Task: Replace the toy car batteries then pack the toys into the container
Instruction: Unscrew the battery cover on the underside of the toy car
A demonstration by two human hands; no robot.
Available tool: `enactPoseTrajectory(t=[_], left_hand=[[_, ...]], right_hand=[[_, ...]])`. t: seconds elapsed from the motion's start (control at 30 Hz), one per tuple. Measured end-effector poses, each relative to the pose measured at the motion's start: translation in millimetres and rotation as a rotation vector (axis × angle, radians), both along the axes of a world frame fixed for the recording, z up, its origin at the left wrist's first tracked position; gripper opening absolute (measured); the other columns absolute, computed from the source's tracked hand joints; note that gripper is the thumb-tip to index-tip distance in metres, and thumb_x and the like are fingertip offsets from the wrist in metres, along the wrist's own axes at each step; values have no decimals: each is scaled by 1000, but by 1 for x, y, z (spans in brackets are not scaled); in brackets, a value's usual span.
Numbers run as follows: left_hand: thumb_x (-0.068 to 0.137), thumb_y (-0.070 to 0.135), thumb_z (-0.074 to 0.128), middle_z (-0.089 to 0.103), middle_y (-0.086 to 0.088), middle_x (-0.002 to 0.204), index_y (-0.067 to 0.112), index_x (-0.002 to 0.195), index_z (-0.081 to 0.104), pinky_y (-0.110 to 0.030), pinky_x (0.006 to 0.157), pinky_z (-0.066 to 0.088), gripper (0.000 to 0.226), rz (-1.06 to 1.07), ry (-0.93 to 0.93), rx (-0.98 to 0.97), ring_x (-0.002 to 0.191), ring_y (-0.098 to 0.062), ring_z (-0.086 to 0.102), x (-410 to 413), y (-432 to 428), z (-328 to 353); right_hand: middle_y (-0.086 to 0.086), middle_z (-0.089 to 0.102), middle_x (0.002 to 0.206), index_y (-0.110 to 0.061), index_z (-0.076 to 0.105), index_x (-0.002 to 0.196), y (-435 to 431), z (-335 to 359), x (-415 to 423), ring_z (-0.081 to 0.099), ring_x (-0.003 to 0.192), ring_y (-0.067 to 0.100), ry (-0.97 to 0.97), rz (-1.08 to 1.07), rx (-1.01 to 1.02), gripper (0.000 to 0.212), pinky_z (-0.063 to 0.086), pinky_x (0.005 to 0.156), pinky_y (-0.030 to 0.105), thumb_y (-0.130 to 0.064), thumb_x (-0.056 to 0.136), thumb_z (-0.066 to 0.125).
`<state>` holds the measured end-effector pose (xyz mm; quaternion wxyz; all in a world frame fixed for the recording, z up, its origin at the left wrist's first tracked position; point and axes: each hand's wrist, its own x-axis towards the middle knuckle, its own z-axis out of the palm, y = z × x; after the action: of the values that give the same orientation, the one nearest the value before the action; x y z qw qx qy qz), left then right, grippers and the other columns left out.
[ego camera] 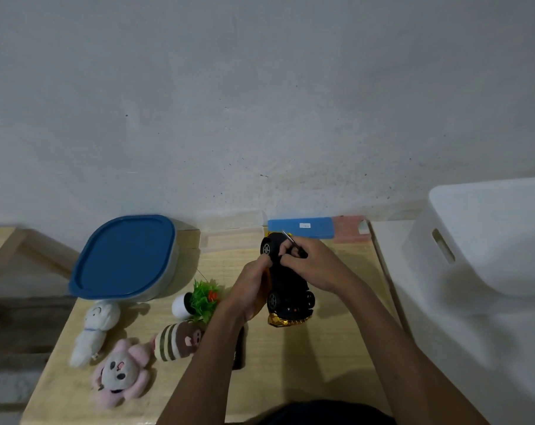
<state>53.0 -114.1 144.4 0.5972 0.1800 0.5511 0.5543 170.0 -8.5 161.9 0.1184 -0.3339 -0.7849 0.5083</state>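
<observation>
A black toy car point(287, 286) with a gold body lies upside down, wheels up, held above the wooden table point(306, 363). My left hand point(251, 289) grips the car's left side. My right hand point(315, 265) pinches a thin screwdriver point(289, 237) whose metal shaft sticks up past the fingers, over the car's underside. A container with a blue lid point(125, 256) stands at the table's back left. Three plush toys lie at the front left: a white one point(93, 329), a pink one point(120, 372) and a brown striped one point(177, 337).
A small potted plastic plant point(199, 300) lies on its side beside my left wrist. A dark flat object point(238, 352) is partly hidden under my left forearm. Blue point(300, 228) and pink point(350, 228) boxes line the wall. A white bin point(487, 237) stands at the right.
</observation>
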Motion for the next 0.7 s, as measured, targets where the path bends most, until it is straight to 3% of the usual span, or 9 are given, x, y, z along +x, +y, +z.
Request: enactPoseTrajectory(t=[0.17,0.27,0.33,0.43,0.53,0.63,0.7], left_hand=[[97,19,37,71,-13,106,8,118,64,-36,83,56,36,-7,-40,17,100,-25,67,-1,1,-2],[99,19,36,73,-7,91,11,108,65,-40,83,54,32,53,-97,35,89,-24,68,-2,1,0],[99,20,37,72,-6,85,11,104,64,-43,86,52,29,107,-124,50,87,-26,65,-4,0,1],[98,18,39,71,-7,82,10,96,64,-44,89,50,27,167,-135,65,87,-29,63,-9,-1,-1],[97,18,40,71,-8,84,9,96,65,-46,92,49,26,169,-135,100,89,-30,62,-11,0,0],[84,21,53,68,-9,85,8,99,66,-42,85,51,23,151,-105,131,86,-27,62,-13,0,1],[76,24,54,65,-11,90,7,103,65,-39,82,51,34,137,-83,131,87,-26,62,-15,0,-2]], right_hand=[[-13,56,70,-36,65,83,-2,4,1,55,69,9,6,-10,-30,9,47,69,32,-35,83,57],[-12,56,76,-34,67,97,-3,6,5,54,71,5,51,-69,-149,23,46,66,26,-26,96,45],[-9,48,71,-35,64,107,2,3,11,45,66,9,13,-78,-198,32,38,67,29,-27,99,34],[5,48,78,-35,55,123,10,3,21,45,71,22,-119,-21,-210,34,40,68,40,-28,102,30],[3,57,89,-38,47,133,9,13,25,56,71,13,-144,68,-219,32,49,66,31,-29,105,36],[-7,57,79,-41,54,126,7,19,26,51,57,0,-116,76,-183,27,42,58,24,-39,102,42],[-10,55,81,-36,59,117,8,19,26,51,63,0,-119,34,-157,23,38,62,24,-40,100,43]])
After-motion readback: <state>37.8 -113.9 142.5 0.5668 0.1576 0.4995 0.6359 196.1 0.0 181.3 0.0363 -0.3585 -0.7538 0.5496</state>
